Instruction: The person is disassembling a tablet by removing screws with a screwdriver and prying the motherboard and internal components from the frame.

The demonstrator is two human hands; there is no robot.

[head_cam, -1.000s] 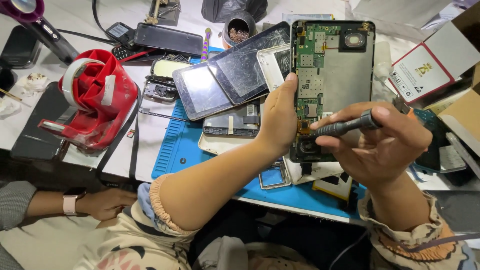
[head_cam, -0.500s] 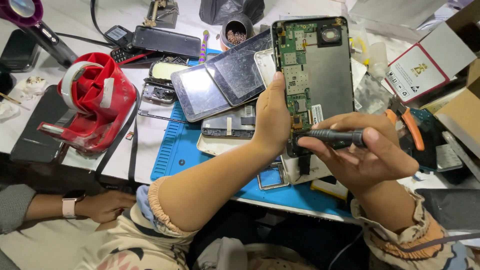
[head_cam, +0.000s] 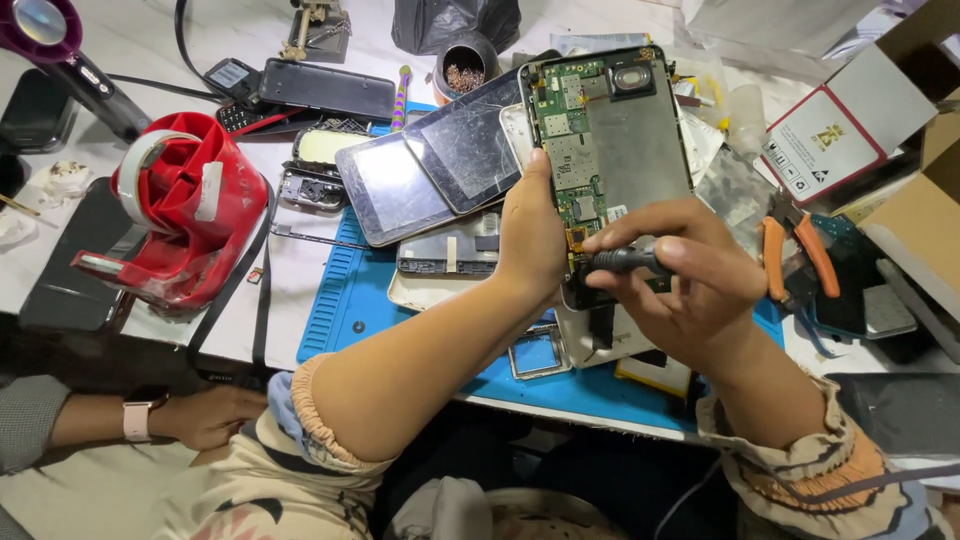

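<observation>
The left hand (head_cam: 530, 235) grips the opened phone (head_cam: 610, 150) along its left edge, fingers wrapped behind. The right hand (head_cam: 690, 280) pinches a dark screwdriver (head_cam: 625, 261), its tip touching the phone's near-left corner.

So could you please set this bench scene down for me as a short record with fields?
Left hand: left hand grips the edge of the opened phone with green circuit board, held tilted above the bench
Right hand: right hand holds the dark-handled screwdriver, tip at the board's lower part
Surface: blue ribbed work mat on a white table
Left of mat: red tape dispenser
Right side: orange-handled pliers
Other person: a hand with a pale wristband at lower left
</observation>
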